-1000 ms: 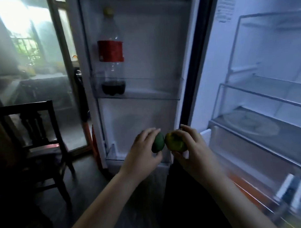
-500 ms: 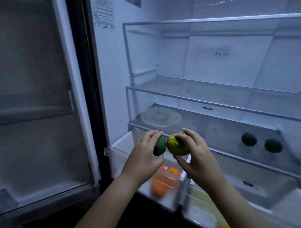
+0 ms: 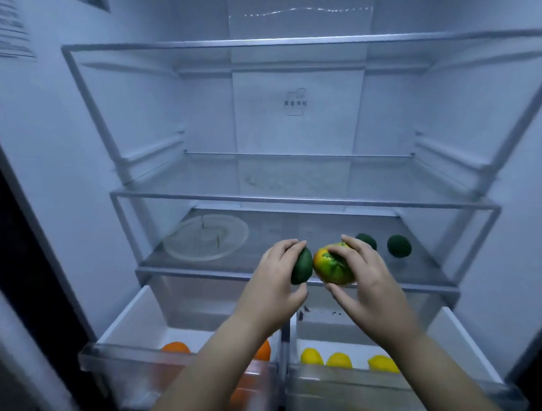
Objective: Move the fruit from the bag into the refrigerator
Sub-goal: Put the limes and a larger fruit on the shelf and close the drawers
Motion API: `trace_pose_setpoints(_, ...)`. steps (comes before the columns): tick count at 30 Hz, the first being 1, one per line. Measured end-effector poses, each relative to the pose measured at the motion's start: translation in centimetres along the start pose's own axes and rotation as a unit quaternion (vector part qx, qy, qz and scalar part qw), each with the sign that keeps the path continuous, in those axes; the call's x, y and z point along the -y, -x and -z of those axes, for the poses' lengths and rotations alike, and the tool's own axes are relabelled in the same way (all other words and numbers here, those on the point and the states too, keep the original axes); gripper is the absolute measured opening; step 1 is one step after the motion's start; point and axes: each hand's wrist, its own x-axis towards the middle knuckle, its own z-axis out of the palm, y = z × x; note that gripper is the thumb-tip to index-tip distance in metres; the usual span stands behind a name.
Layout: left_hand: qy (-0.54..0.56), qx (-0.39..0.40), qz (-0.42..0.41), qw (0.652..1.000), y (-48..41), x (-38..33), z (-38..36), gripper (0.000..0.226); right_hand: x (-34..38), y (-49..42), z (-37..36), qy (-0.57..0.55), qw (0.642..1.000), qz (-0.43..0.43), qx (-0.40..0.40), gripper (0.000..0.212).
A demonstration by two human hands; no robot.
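- Gripping a smooth, egg-shaped dark green fruit [image 3: 302,265], my left hand [image 3: 275,285] has its fingers curled over the top and its thumb underneath.
- My right hand [image 3: 367,282] wraps a rounder yellow-orange fruit [image 3: 333,266] streaked with green, fingers over it, thumb below.
- The two held fruits touch side by side, in front of the lowest shelf [image 3: 204,273] of the refrigerator [image 3: 297,127] and above the open drawers.
- On that shelf I count two more green fruits: one [image 3: 367,240] half hidden behind my right fingers, one [image 3: 399,245] near it on the right.
- One clear round plate [image 3: 206,236] lies on the shelf's left side.
- The left drawer [image 3: 129,321] holds oranges; I see two ( [image 3: 175,347], [image 3: 262,350]), and an orange blur through its front wall that I cannot tell apart.
- The right drawer [image 3: 458,337] holds three lemons ( [image 3: 311,356], [image 3: 338,360], [image 3: 382,363]).
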Motion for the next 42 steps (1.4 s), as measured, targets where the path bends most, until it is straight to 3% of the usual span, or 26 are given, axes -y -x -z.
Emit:
trace_pose_setpoints(14,0.046,0.057,-0.084,0.994,-8.6,3.3,-5.3,0.059,-3.1,-4.2,4.6,0.087,0.992,-0.058,-0.068,0.054)
trace_pose_setpoints(27,0.031,0.186,0.010,0.982,-12.9,5.1,-12.5,0.068,-7.9,-8.6,6.9,0.065,0.978,-0.111,-0.166,0.052)
trace_pose_setpoints(32,0.011,0.180,0.054,0.982,-14.4,5.7,-14.4,0.060,-9.5,-11.5,6.3,0.083,0.975,-0.139,-0.153,0.057)
trace_pose_setpoints(37,0.001,0.183,0.039,0.982,-15.5,6.4,-15.6,0.054,-11.0,-14.2,6.0,0.072,0.970,-0.164,-0.167,0.054)
trace_pose_setpoints(42,-0.004,0.199,0.037,0.979,-15.7,6.8,-16.8,0.056,-12.0,-14.7,5.6,0.137,0.963,-0.195,-0.127,0.054)
